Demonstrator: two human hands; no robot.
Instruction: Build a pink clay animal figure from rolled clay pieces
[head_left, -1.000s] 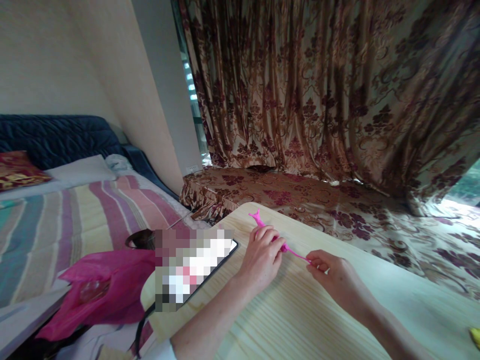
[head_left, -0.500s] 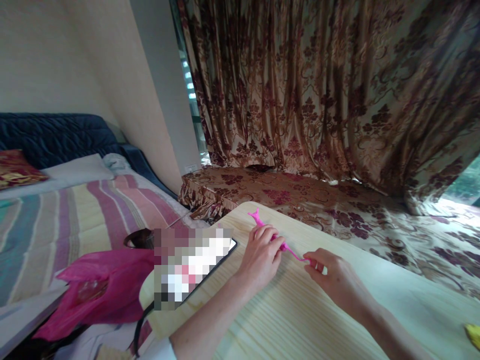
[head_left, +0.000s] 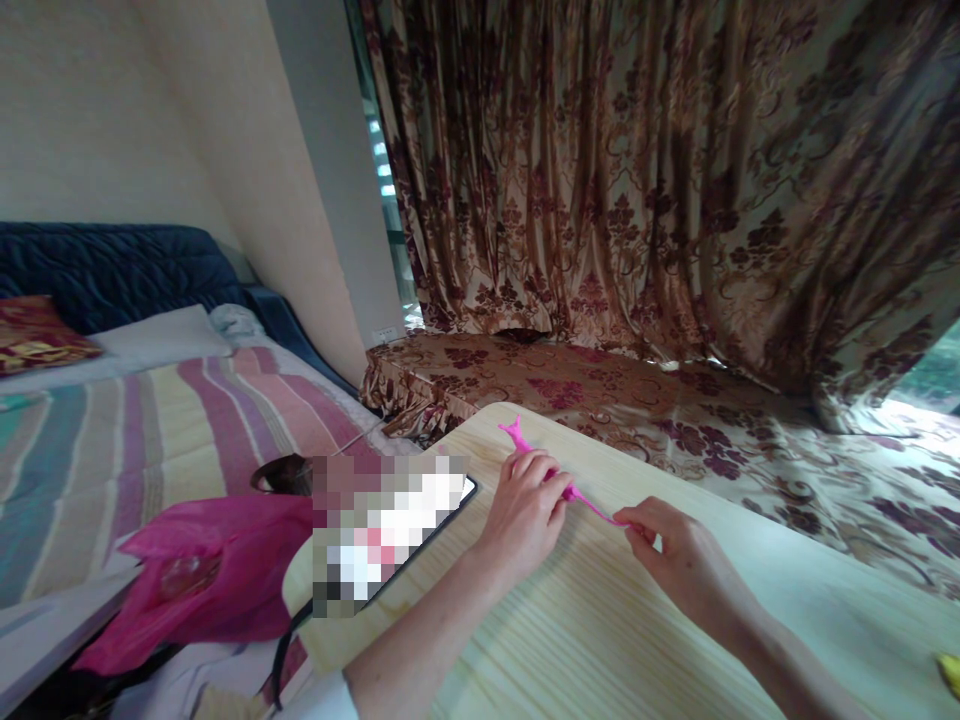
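A bright pink animal-like figure [head_left: 514,433] with two pointed ears lies on the light wooden table [head_left: 480,640]. It looks soft, but its material is unclear. My left hand [head_left: 529,515] lies over its body with curled fingers and hides most of it. From the body a thin pink strand, like a tail, runs right. My right hand [head_left: 667,545] pinches the strand's far end between thumb and forefinger, close to the tabletop.
A tablet-like device [head_left: 450,500], its screen blurred, stands left of my left forearm. Further left are a pink plastic bag [head_left: 225,560] and a striped bed [head_left: 150,430]. A yellow item [head_left: 949,674] shows at the right edge. Patterned curtains [head_left: 600,180] hang beyond the table.
My right hand has shifted slightly right, and the pink strand looks longer and straighter. My left hand stays over the body. The view has turned a little.
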